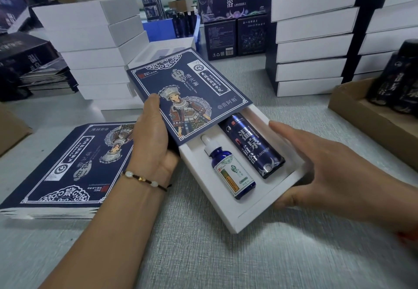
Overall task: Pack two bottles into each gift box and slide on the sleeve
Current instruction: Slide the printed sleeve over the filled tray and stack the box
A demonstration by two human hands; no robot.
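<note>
A white gift box lies angled on the table with two bottles in its insert: a small blue dropper bottle with a white cap, and a taller dark blue bottle beside it. A dark blue printed sleeve covers the box's far half. My left hand grips the sleeve's left edge, thumb on top. My right hand holds the box's right side, fingers straight along the wall and thumb under the near corner.
A stack of flat blue sleeves lies at the left. White boxes are piled behind and at the right. A cardboard tray with dark bottles sits at the far right. An open white box lies behind the sleeve.
</note>
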